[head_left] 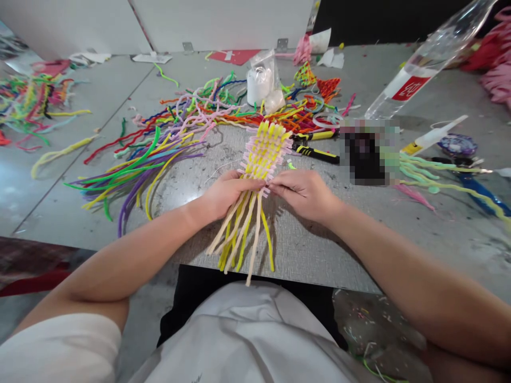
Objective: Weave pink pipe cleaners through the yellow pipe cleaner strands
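Observation:
A woven piece of yellow and pink fuzzy stems lies at the table's middle, its loose yellow and cream ends fanning toward the table's front edge. My left hand is closed on its lower part, the thumb lying across the strands. At the lower right edge of the weave, my right hand is pinched at the short pink ends. Whatever lies between its fingertips is too small to make out clearly.
Colourful fuzzy stems spread left and behind the weave. A white spool stands behind. Pliers, a blurred dark patch, a glue tube and a clear bottle are at the right.

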